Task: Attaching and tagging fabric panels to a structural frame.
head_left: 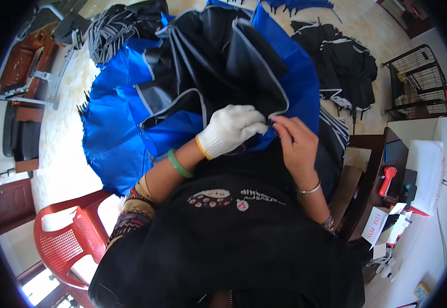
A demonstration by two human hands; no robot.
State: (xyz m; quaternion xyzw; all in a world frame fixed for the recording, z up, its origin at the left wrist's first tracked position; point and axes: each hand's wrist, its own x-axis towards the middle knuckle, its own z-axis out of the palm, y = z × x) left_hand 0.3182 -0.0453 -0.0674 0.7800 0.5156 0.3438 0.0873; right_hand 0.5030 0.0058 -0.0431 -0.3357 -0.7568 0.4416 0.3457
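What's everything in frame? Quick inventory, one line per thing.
umbrella canopy: one, blue and black with grey piping, spread over the lap, centre
fabric heap: one, black with white trim, on the floor, upper right
wire cage: one, black, right edge
plastic chair: one, red, lower left
handled tool: one, red, on the dark table, right
small box: one, white, right, below the tool
bangle: one, green, left wrist
bracelet: one, silver, right wrist
left hand: white knit glove, gripping the canopy edge
right hand: bare, pinching the same edge
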